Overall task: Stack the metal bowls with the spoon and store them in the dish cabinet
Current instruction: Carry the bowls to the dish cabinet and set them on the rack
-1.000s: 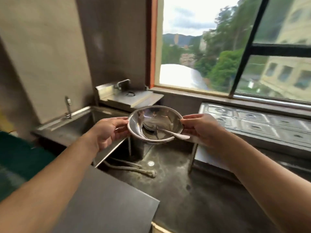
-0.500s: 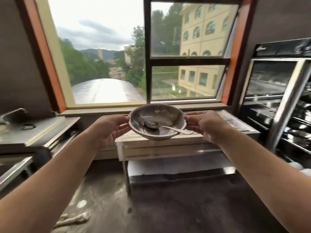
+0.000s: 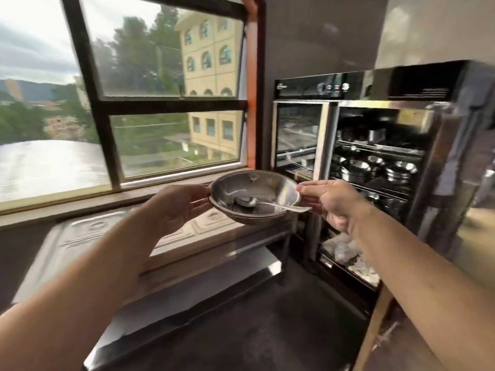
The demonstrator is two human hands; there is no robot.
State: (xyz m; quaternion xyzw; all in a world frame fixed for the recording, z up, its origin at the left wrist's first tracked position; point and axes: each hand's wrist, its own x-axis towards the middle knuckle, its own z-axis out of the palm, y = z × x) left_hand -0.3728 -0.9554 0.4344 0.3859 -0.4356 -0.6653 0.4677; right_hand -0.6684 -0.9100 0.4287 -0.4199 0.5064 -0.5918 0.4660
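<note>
The stacked bowls (image 3: 254,195) are pinched at opposite rims by the left hand (image 3: 176,207) and right hand (image 3: 332,202), near the open cabinet (image 3: 375,167). The spoon (image 3: 263,204) (handle overhanging the rim) could be tipped out if the stack is tilted.

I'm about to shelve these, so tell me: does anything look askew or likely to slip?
Only the spoon: its handle sticks out over the rim of the stacked bowls, beside the right hand. The left hand holds the opposite rim. Nothing looks spilled or damaged.
</note>
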